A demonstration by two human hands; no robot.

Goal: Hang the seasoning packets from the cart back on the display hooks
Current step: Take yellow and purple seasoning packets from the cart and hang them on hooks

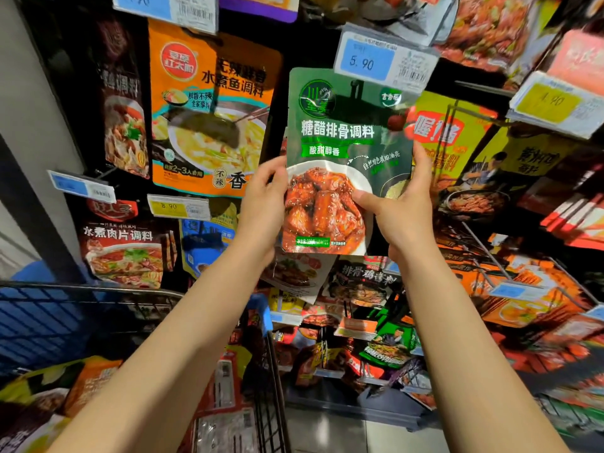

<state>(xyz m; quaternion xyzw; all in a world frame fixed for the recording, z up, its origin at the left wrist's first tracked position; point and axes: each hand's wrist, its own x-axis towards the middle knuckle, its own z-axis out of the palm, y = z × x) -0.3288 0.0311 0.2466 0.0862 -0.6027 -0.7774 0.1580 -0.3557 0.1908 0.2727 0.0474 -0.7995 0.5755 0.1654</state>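
Overhead, green seasoning packet [340,158] held upright against the display, both hands on it. Left hand [261,204] pinches the left edge, fingers curled behind. Right hand [402,207] clasps the right edge, thumb across the front. Packet's hang hole sits just below the blue 5.90 price tag [366,62]. Cart [271,371] below left, more packets [81,397] inside.
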